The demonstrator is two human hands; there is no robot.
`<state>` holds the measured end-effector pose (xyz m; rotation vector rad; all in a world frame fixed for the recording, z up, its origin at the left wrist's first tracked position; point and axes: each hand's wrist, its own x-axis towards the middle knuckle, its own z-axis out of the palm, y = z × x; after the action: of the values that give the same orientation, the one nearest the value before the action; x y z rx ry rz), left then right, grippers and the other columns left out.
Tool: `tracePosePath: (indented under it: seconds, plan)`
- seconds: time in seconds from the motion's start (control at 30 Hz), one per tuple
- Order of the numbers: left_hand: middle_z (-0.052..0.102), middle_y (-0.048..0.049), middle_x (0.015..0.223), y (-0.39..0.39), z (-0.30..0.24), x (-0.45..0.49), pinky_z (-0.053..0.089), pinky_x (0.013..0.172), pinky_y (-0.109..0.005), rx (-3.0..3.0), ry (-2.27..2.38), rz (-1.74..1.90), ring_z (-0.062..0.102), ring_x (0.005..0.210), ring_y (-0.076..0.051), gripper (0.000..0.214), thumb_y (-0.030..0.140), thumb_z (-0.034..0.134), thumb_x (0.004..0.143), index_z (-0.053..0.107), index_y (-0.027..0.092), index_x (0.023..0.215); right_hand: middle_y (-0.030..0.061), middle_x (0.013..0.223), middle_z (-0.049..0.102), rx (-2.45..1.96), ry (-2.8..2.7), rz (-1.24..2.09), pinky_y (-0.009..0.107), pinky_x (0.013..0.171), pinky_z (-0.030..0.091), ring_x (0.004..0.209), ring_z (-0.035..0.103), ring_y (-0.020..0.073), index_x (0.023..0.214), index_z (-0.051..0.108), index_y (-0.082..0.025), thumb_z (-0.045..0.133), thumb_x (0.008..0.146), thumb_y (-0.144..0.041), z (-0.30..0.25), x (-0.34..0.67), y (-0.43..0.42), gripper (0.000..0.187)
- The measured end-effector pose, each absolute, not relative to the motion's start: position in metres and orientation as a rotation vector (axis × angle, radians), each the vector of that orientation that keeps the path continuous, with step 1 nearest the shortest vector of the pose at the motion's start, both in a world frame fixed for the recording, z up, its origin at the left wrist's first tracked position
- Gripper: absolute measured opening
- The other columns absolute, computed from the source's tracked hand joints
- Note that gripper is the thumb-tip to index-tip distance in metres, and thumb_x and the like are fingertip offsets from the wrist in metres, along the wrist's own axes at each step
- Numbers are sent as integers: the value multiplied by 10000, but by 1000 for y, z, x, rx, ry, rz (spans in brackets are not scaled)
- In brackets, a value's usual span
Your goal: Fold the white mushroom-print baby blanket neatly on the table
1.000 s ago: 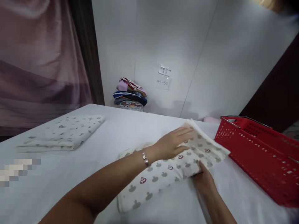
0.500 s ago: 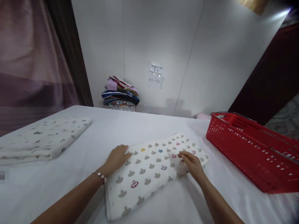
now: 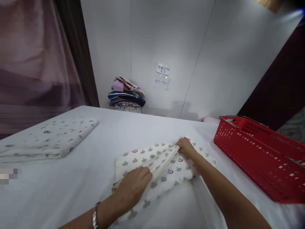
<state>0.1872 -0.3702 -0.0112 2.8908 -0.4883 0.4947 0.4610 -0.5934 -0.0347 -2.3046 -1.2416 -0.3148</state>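
Note:
A white cloth (image 3: pixel 175 178) with grey mushroom shapes and a few coloured ones lies partly folded on the white-covered table. A ridge of raised fabric runs slantwise across its middle. At the ridge's far end, my right hand (image 3: pixel 187 148) is closed in a pinch on the fabric edge. My left hand (image 3: pixel 133 186), with a silver band on its wrist, is curled over the nearer end of the same fold. Its fingertips are partly hidden, but the fingers look closed on the cloth.
Another folded white printed cloth (image 3: pixel 64 133) lies to the left on the table (image 3: pixel 138 127). A red perforated basket (image 3: pixel 257 156) stands at the right. Several folded textiles (image 3: pixel 127 95) are stacked beyond the table's far edge, against the wall (image 3: pixel 152 35) with paper signs (image 3: pixel 162 75).
A layer of the mushroom-print cloth has been lifted and folded over, forming the slanting ridge. My left hand has come nearer and rightward; my right has moved to the far edge.

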Motion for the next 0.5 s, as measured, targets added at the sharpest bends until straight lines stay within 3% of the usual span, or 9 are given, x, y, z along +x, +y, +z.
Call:
tracePosePath:
  seconds: [0.13, 0.23, 0.33, 0.5]
  plan:
    - [571, -22, 856, -390, -15, 164, 400, 604, -265, 2827, -555, 381, 519, 726, -160, 191, 61, 391, 790, 503, 208, 838, 54, 905, 630, -2500, -1371, -489, 439, 1003, 245, 970, 526, 223, 833, 659, -207, 505, 732, -126, -22, 447, -649, 202]
    - [598, -13, 861, -395, -20, 156, 427, 583, -254, 2798, -590, 394, 553, 715, -161, 229, 103, 434, 779, 512, 232, 952, 74, 934, 637, -2593, -1307, -605, 493, 1008, 221, 1003, 519, 255, 852, 645, -209, 516, 724, -100, -20, 428, -698, 212]
    - [625, -9, 869, -391, -25, 150, 464, 581, -249, 2755, -619, 557, 586, 716, -159, 320, 101, 431, 770, 513, 253, 1040, 64, 937, 646, -2670, -1259, -775, 496, 1012, 249, 1041, 516, 256, 889, 633, -216, 512, 748, -122, -26, 397, -738, 208]
    - [663, -20, 908, -369, -25, 136, 515, 631, -247, 2733, -571, 914, 630, 762, -162, 280, 183, 426, 819, 548, 273, 1055, 53, 986, 648, -2683, -1116, -907, 514, 1030, 248, 1086, 521, 257, 990, 612, -247, 489, 772, -159, -46, 336, -775, 265]
